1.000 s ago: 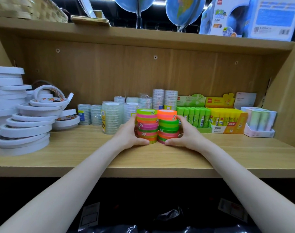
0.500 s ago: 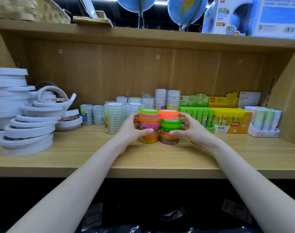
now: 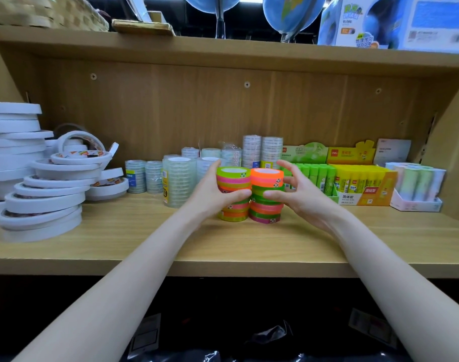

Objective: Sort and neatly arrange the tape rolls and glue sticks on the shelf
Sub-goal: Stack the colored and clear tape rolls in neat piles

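Two stacks of neon tape rolls stand side by side in the middle of the wooden shelf (image 3: 145, 246): the left stack (image 3: 233, 178) topped green, the right stack (image 3: 267, 178) topped orange. My left hand (image 3: 210, 194) grips the left stack with its thumb across the front. My right hand (image 3: 299, 197) holds the right stack, thumb in front and fingers spread behind it. Clear tape rolls (image 3: 177, 178) stand behind on the left. Green glue sticks (image 3: 317, 176) and yellow glue sticks (image 3: 359, 180) sit in display boxes on the right.
Leaning piles of white tape rolls (image 3: 45, 194) fill the shelf's left end. A small tray of pastel sticks (image 3: 416, 186) stands at the far right by the side wall. Globes (image 3: 293, 11) and a blue box (image 3: 395, 22) sit on the board above.
Both hands have climbed from the base of the neon stacks to their middle, and the right hand's fingers have spread. The stacks still stand together.
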`<state>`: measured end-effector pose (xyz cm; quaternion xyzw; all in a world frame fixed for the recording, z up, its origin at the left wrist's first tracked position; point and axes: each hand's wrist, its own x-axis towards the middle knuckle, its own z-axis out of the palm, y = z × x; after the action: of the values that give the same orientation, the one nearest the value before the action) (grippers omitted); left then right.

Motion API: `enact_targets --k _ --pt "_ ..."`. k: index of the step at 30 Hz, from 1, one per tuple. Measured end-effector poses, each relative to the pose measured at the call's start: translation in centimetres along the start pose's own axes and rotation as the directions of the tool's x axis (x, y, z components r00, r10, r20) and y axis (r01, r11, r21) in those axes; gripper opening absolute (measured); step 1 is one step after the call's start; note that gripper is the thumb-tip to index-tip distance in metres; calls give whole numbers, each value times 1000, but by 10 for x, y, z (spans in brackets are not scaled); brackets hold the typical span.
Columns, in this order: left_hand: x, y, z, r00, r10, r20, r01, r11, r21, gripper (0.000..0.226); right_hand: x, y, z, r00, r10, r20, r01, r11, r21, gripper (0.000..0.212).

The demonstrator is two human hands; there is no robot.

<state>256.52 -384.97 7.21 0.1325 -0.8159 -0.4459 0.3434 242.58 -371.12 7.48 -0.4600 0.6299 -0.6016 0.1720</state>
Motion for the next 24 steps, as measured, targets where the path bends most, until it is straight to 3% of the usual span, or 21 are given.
enact_targets --k 3,9,15,21,24 --pt "4 4 7 1000 6 -31 -7 1000 -26 91 0 -1 1 1000 2 16 -4 994 113 83" --pt "11 2 13 1000 0 28 0 1000 1 89 4 2 8 1000 22 -6 -22 999 -39 56" --pt "6 -2 4 999 1 46 0 1000 -19 99 -2 0 5 996 -72 -56 66 992 -105 71" --pt "2 -6 1 997 -13 81 19 997 -70 64 -3 0 8 993 -106 -59 98 987 -127 63" --pt "2 -5 3 996 -11 92 18 997 -78 59 -2 -1 8 991 -110 -75 100 988 -116 57"
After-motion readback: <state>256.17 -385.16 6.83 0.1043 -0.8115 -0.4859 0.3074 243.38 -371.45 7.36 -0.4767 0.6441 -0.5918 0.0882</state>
